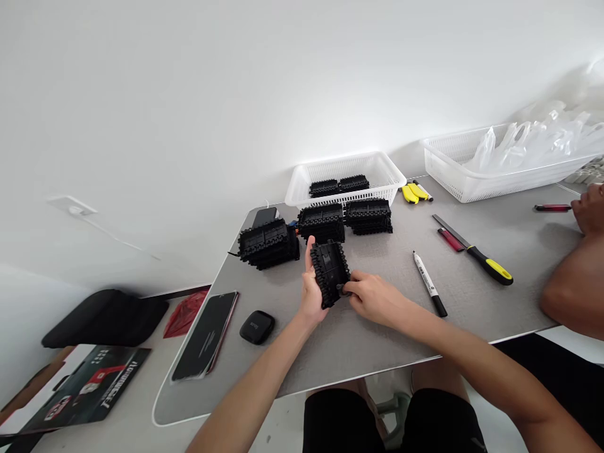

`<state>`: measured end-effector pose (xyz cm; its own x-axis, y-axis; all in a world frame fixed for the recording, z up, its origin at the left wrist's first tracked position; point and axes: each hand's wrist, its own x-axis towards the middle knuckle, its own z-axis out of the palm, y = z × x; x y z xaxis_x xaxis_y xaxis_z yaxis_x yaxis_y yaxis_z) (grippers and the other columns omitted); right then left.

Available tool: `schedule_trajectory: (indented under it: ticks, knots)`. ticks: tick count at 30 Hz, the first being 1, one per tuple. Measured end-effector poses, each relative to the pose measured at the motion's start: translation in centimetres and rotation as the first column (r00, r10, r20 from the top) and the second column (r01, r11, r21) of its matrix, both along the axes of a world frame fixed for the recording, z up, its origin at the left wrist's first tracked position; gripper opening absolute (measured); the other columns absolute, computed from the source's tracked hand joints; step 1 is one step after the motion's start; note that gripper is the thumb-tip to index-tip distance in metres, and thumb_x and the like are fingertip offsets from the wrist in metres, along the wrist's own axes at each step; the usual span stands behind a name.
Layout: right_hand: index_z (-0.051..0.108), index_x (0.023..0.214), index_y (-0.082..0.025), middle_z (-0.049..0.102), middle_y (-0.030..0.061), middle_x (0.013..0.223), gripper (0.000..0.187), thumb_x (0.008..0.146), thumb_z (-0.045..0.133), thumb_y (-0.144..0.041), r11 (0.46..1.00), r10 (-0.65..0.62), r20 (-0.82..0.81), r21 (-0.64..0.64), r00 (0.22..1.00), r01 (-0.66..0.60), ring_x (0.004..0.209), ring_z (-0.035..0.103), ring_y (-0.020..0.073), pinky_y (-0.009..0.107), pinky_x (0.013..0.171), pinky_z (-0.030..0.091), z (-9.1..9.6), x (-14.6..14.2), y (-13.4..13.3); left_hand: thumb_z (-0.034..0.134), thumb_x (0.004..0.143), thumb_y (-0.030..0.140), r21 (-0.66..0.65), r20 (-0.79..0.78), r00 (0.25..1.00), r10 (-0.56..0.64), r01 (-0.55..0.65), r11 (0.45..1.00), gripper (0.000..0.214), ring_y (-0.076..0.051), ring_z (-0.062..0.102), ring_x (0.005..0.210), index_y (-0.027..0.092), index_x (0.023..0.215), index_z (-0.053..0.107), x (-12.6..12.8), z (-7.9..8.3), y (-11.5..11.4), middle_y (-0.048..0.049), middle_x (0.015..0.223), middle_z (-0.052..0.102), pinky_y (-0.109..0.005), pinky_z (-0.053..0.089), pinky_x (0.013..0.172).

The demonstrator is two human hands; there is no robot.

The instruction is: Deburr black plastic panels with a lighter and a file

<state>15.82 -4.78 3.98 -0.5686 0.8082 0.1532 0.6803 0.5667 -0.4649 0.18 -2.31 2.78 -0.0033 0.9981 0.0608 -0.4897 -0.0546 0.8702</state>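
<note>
In my left hand (312,294) is a black plastic part (330,270) with toothed edges, held tilted above the table with the thumb along its left side. My right hand (370,294) is closed in a pinch at the part's lower right corner. A small dark piece shows at those fingertips, too small to name. Just behind stand stacks of similar black parts: a left stack (267,242), a middle stack (321,220) and a right stack (369,216).
Behind the stacks, a white basket (346,165) holds more black parts. Rightward lie a marker (428,282), a file with a black-yellow handle (491,264) and a red-black tool (451,240). A phone (206,336) and a black case (257,327) lie left. A co-worker's arm (578,286) rests at right.
</note>
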Motion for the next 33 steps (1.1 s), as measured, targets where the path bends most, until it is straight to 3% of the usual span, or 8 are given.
schedule_trajectory:
  ticks: [4,7,9,17,24,28,33]
  knots:
    - [0.070,0.081,-0.016,0.063,0.0041,0.085,0.025,0.080,0.049,-0.003,1.000,-0.027,-0.303,-0.023,0.953,0.021,0.070,0.058,0.0120,0.024,0.065,0.043,0.0,0.9,0.8,0.051,0.087,0.041,-0.037,0.055,0.998,0.034,-0.032,0.999,0.065,-0.015,0.058,0.067,0.037,0.148,0.029,-0.8,0.0,0.6,-0.0007,0.089,0.065,-0.026,0.049,0.061]
    - [0.071,0.096,-0.016,0.064,0.0057,0.091,0.029,0.083,0.048,-0.004,0.986,-0.109,-0.483,0.061,0.869,0.158,0.076,0.061,0.0132,0.026,0.071,0.047,0.0,1.5,1.5,0.049,0.087,0.043,-0.108,0.086,0.996,-0.004,0.013,0.994,0.066,-0.018,0.062,0.079,0.037,0.149,0.027,-0.9,-0.2,0.9,-0.0026,0.100,0.066,-0.031,0.051,0.071]
    - [0.069,0.106,-0.017,0.063,0.0066,0.095,0.030,0.086,0.048,-0.008,0.973,-0.102,-0.509,0.126,0.855,0.191,0.079,0.062,0.0145,0.028,0.072,0.049,-0.3,1.5,1.9,0.048,0.087,0.042,-0.147,0.092,0.994,-0.053,0.066,0.987,0.064,-0.019,0.062,0.086,0.038,0.148,0.027,-0.6,-0.4,0.7,-0.0027,0.108,0.066,-0.032,0.051,0.076]
    - [0.061,0.122,-0.021,0.059,0.0089,0.108,0.036,0.094,0.040,-0.012,0.957,-0.066,-0.290,0.253,0.955,0.143,0.086,0.060,0.0162,0.028,0.071,0.050,-1.1,1.2,2.0,0.047,0.088,0.040,-0.171,0.011,0.967,-0.256,0.254,0.952,0.056,-0.019,0.061,0.099,0.031,0.143,0.041,1.4,-0.8,-1.0,-0.0024,0.122,0.064,-0.030,0.048,0.086]
    - [0.056,0.127,-0.021,0.055,0.0112,0.106,0.041,0.094,0.036,-0.009,0.929,-0.122,-0.146,0.333,0.982,0.165,0.087,0.056,0.0184,0.030,0.072,0.049,-0.8,1.2,1.9,0.049,0.088,0.040,-0.234,0.049,0.958,-0.283,0.286,0.929,0.050,-0.019,0.062,0.095,0.027,0.136,0.050,0.9,-1.0,-1.0,-0.0026,0.112,0.069,-0.029,0.048,0.083]
    - [0.056,0.128,-0.019,0.054,0.0102,0.103,0.042,0.092,0.037,-0.007,0.932,-0.181,-0.077,0.305,0.981,0.196,0.081,0.055,0.0180,0.028,0.065,0.045,-0.6,0.9,1.6,0.049,0.088,0.041,-0.251,0.074,0.952,-0.298,0.307,0.918,0.049,-0.020,0.062,0.088,0.024,0.133,0.053,0.6,-0.9,-1.0,-0.0039,0.107,0.070,-0.029,0.048,0.077]
    - [0.059,0.125,-0.019,0.051,0.0083,0.102,0.037,0.093,0.040,-0.012,0.938,-0.282,-0.049,0.196,0.958,0.286,0.066,0.051,0.0132,0.025,0.057,0.038,-0.7,0.9,1.6,0.051,0.087,0.044,-0.178,-0.029,0.964,-0.266,0.257,0.950,0.051,-0.017,0.061,0.088,0.028,0.136,0.051,0.6,-0.4,-1.0,-0.0026,0.115,0.067,-0.026,0.046,0.073]
